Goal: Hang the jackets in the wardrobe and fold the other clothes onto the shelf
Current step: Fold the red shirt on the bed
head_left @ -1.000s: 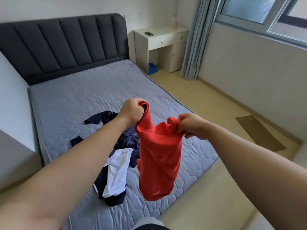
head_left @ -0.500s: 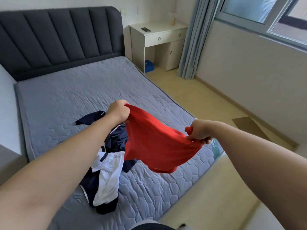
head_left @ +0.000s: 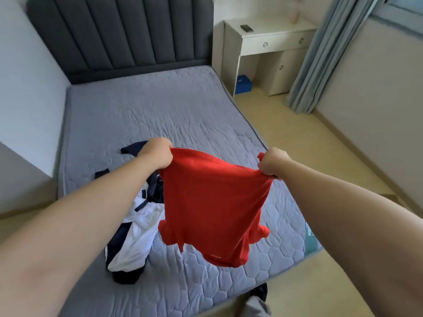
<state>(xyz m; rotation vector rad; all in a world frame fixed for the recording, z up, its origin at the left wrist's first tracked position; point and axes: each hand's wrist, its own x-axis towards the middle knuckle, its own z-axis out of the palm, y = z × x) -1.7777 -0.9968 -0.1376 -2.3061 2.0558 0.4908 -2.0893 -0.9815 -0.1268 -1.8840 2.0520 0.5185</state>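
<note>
A red T-shirt (head_left: 212, 207) hangs spread out in the air above the near part of the bed (head_left: 160, 115). My left hand (head_left: 156, 153) grips its upper left edge. My right hand (head_left: 273, 164) grips its upper right edge, so the top edge is stretched between both fists. The shirt's lower part and short sleeves dangle free. Behind it on the mattress lies a navy and white jacket (head_left: 135, 236), crumpled and partly hidden by the shirt and my left arm.
A dark padded headboard (head_left: 123, 35) stands at the bed's far end. A white desk (head_left: 265, 40) with a remote on top is at the back right, beside grey-blue curtains (head_left: 320, 56). Beige floor (head_left: 297, 138) runs along the bed's right side.
My hands have pulled further apart and the red shirt has opened from a bunched hang into a wide flat spread. The view has shifted toward the bed.
</note>
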